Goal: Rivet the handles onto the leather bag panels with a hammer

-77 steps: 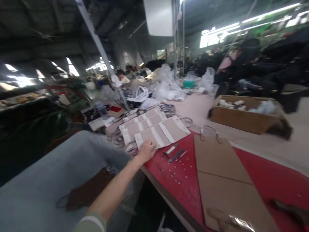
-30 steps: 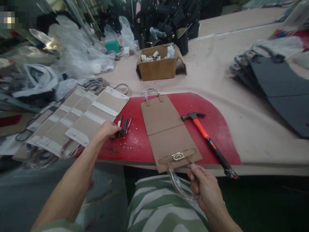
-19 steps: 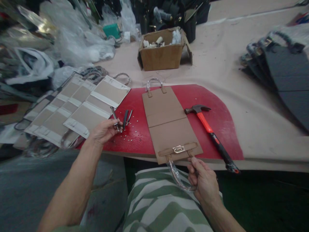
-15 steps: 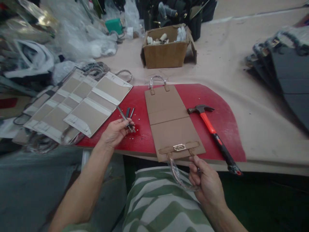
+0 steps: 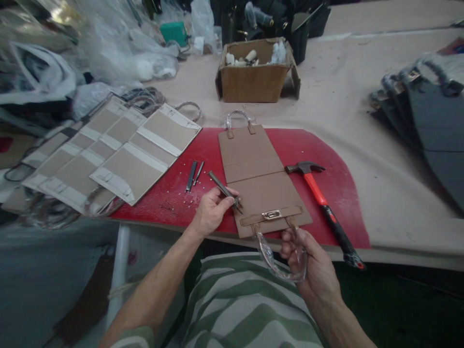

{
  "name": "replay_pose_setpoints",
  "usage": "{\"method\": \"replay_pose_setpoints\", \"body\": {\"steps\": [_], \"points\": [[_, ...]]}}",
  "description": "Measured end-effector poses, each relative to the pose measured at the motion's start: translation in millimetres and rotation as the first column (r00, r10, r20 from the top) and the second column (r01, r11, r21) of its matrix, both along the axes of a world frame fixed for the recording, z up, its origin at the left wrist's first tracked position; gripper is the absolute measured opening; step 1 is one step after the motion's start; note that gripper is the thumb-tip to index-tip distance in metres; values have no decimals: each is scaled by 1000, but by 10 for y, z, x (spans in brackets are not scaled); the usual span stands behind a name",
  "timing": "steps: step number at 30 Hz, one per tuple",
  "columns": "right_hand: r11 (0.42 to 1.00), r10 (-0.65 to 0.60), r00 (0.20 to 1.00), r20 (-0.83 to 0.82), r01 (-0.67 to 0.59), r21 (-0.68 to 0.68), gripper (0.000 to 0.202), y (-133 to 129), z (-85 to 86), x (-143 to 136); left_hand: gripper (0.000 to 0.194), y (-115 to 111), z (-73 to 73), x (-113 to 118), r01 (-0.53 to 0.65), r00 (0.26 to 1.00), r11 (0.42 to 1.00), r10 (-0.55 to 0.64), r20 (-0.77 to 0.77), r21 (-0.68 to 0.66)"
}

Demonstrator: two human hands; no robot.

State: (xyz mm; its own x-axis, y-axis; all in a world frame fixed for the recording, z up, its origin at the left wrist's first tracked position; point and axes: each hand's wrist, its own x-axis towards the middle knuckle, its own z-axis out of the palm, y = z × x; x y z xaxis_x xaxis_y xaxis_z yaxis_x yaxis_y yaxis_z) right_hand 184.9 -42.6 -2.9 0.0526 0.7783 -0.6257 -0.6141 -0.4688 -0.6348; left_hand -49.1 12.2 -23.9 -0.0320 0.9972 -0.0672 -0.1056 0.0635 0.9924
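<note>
A flat tan bag panel (image 5: pixel 259 179) lies on the red mat (image 5: pixel 308 145), with a metal clasp (image 5: pixel 271 214) on its near strap. My right hand (image 5: pixel 308 263) grips the clear plastic-wrapped handle (image 5: pixel 270 258) hanging off the near edge. My left hand (image 5: pixel 212 212) holds a thin dark metal punch tool (image 5: pixel 223 188), its tip at the panel's left edge beside the strap. Two more slim metal tools (image 5: pixel 194 175) and small scattered rivets lie on the mat to the left.
An orange-handled hammer (image 5: pixel 322 208) lies right of the panel. Several pale lined bag panels (image 5: pixel 108 154) overlap at the left. A cardboard box (image 5: pixel 255 72) with small parts stands behind. Dark bag pieces (image 5: pixel 427 116) are stacked at the right; plastic bags crowd the far left.
My left hand picked one metal tool from the group on the mat and carried it right to the tan panel's edge. My right hand kept hold of the clear handle.
</note>
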Motion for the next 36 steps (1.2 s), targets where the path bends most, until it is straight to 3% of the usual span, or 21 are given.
{"method": "replay_pose_setpoints", "body": {"steps": [3,8,14,18,21,26,32,36], "points": [[998,-7,987,-160,15,53,19,65,63,6,29,23,-56,68,3,997,1000,-2,72,-9],[981,181,917,-356,-141,136,16,172,75,-100,30,57,-155,87,-23,984,1000,25,177,-14],[918,395,893,-214,-392,56,31,331,110,-321,27,14,-93,127,0,992,1000,1,125,-8],[864,493,857,-153,-503,-36,28,435,124,-385,24,-6,-8,110,-56,993,998,52,106,33],[874,473,874,-115,-482,-64,20,419,52,-428,24,-31,17,83,-82,994,996,79,72,42],[927,371,928,-43,-366,86,14,308,-12,-527,26,-62,31,75,-142,980,988,132,150,56],[901,373,922,-105,-333,276,25,300,-4,-572,26,-69,169,84,-159,950,987,148,275,18],[890,409,909,-79,-379,253,18,302,-102,-559,24,-112,232,59,-186,938,982,165,304,39]]}}
